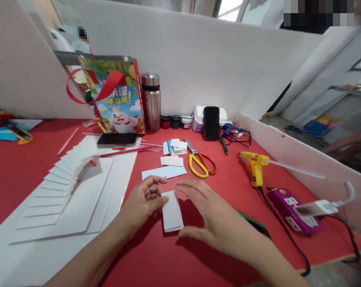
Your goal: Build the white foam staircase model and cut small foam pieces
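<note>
**Two hands at a small white card on the red tabletop**

A small white foam-board piece [171,212] lies flat on the red tabletop [216,255], low in the centre of the head view. The left hand [144,201] sits at its 10 o'clock, fingers curled, with thumb and fingertips pinching the card's upper left corner. The right hand [212,215] lies at the card's 3 o'clock, open and flat, fingers spread and stretched toward the card's top edge; it grips nothing, and whether its fingertips touch the card cannot be told.

At 12 o'clock from the card lies a pale blue-white paper strip [164,172], and beyond it a few small white offcuts [174,153]. Yellow-and-red scissors [202,162] lie at 1 o'clock, blades pointing away. A yellow glue gun [255,165] stands at 2 o'clock, its cord running to a purple power strip [291,211] at 3 o'clock. At 9 to 10 o'clock a stepped white foam-board model [61,187] rests on large white sheets. Farther back, at 11 o'clock, a black phone [116,139] lies before a colourful gift bag [117,95], with a steel flask [151,101] beside it.
</note>
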The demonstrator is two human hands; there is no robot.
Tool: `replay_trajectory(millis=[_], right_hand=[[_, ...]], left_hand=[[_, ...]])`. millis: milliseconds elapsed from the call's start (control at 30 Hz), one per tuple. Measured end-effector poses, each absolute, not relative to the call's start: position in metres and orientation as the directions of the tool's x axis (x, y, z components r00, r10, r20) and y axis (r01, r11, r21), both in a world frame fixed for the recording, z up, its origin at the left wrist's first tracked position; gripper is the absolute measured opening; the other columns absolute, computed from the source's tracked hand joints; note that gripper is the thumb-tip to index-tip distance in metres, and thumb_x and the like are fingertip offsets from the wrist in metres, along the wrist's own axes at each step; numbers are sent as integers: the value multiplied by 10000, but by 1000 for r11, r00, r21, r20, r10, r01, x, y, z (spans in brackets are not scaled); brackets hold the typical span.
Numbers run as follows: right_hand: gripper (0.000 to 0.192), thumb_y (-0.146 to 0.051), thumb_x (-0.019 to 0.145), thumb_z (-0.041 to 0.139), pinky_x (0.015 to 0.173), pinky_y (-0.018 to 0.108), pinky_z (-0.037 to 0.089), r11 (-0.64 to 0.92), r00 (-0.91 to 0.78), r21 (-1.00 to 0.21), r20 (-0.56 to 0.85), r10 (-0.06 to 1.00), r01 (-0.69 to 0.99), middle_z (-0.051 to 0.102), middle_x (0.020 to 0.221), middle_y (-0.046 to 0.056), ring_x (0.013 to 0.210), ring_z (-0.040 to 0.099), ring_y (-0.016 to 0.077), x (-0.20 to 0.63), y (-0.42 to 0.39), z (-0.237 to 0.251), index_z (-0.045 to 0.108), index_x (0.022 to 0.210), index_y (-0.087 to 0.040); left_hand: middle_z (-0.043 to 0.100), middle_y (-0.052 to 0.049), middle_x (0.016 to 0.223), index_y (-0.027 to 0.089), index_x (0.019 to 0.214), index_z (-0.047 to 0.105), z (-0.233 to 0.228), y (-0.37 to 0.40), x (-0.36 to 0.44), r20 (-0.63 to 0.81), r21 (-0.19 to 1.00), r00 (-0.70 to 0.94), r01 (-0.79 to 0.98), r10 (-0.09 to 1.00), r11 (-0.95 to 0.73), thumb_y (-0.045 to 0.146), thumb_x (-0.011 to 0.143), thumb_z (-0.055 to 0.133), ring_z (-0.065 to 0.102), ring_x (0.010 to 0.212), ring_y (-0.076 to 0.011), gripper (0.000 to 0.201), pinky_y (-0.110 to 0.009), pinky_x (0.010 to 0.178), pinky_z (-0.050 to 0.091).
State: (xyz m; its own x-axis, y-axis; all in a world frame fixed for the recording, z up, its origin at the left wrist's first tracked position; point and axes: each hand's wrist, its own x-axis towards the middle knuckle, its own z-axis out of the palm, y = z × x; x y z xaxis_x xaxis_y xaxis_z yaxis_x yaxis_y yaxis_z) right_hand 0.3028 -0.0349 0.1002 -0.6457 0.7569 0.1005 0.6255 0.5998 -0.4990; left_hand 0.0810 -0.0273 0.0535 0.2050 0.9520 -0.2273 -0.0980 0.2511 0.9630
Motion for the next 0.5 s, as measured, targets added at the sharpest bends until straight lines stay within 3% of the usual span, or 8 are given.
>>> replay_trajectory(millis=[200, 367, 500], right_hand=[[847, -408, 748, 861, 1096, 523, 447, 631, -677, -431, 58, 733, 645, 521, 1480, 137, 1300, 480, 340, 292, -39, 93, 448, 1445, -162], [721, -333, 779, 834, 1054, 511, 461, 647, -700, -401, 19, 714, 649, 582, 1372, 135, 1221, 513, 336, 287, -38, 93, 509, 1390, -131], [612, -334, 808, 811, 1016, 481, 472, 627, -704, -435, -24, 709, 646, 614, 1295, 114, 1165, 543, 318, 287, -37, 97, 564, 1338, -151]], left_hand=[[546, 75, 695, 206, 1059, 506, 52, -30, 86, -256, 960, 192, -68, 948, 273, 276, 777, 755, 473, 504, -72, 383, -201, 477, 357], [514, 76, 677, 216, 941, 502, 51, -33, 93, -263, 962, 182, -30, 947, 273, 277, 745, 749, 479, 529, -96, 320, -224, 504, 403], [486, 64, 646, 210, 850, 518, 45, -31, 92, -234, 968, 164, 136, 958, 213, 290, 780, 685, 480, 567, -117, 198, -230, 527, 371]])
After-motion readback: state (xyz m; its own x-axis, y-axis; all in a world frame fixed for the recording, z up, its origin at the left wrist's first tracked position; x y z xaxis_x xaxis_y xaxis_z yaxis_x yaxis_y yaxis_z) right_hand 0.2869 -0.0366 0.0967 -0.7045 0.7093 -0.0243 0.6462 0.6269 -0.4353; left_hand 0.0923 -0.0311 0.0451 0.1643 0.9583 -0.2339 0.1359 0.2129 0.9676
